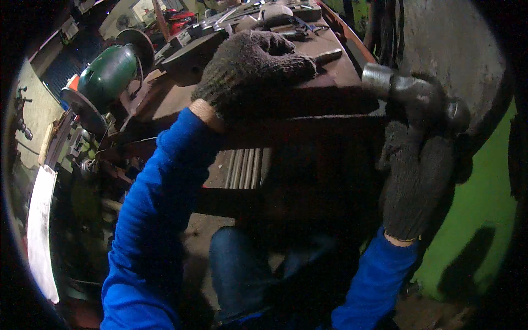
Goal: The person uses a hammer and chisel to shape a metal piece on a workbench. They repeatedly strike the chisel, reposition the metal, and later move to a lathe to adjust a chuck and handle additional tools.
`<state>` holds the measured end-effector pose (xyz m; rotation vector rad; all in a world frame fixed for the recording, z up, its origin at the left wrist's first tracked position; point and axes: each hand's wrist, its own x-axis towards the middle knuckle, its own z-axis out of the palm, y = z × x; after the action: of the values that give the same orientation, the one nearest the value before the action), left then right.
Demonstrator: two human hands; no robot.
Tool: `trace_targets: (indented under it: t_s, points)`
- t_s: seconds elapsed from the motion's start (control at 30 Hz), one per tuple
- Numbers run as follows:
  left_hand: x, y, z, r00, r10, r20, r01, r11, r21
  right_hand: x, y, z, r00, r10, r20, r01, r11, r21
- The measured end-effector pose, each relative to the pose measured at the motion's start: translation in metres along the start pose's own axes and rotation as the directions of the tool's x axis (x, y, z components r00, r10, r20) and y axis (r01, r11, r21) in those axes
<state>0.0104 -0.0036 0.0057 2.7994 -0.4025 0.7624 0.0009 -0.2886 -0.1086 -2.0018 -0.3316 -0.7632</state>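
My left hand, in a dark knitted glove, is closed over the bench top. A short, narrow metal piece pokes out past its fingertips; the rest of it is hidden by the glove. To the right, my right hand, gloved the same way, grips a hammer by its handle. The steel hammer head is raised at the bench's right front corner, apart from my left hand. Most of the handle is hidden inside the glove.
A green bench grinder stands at the left of the brown workbench. Several metal tools lie along the far side. Below the bench top are several metal rods. A green surface rises at the right.
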Motion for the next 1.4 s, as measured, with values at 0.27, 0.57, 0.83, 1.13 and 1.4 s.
trace_targets:
  t_s: [0.27, 0.57, 0.83, 1.13, 1.4]
  points:
    - [-0.002, -0.027, 0.006, 0.924, 0.337, -0.181, -0.224, 0.859, 0.460, 0.004, -0.002, -0.001, 0.993, -0.083, -0.085, 0.074, 0.992, -0.098]
    - [0.005, -0.041, 0.003, 0.868, 0.492, -0.066, -0.391, 0.760, 0.519, -0.002, 0.032, 0.002, 0.914, -0.404, 0.035, 0.370, 0.796, -0.479]
    - [-0.002, -0.028, -0.011, 0.994, -0.096, -0.057, 0.083, 0.977, -0.194, -0.007, 0.015, 0.004, 0.983, -0.137, -0.126, 0.125, 0.987, -0.104]
    - [0.003, -0.024, 0.015, 0.941, 0.297, -0.163, -0.212, 0.891, 0.401, 0.003, -0.007, -0.006, 0.981, 0.183, 0.060, -0.191, 0.963, 0.189]
    - [0.002, -0.012, 0.015, 0.979, -0.141, -0.151, 0.145, 0.989, 0.015, 0.013, -0.014, -0.001, 0.994, 0.034, -0.105, -0.024, 0.995, 0.095]
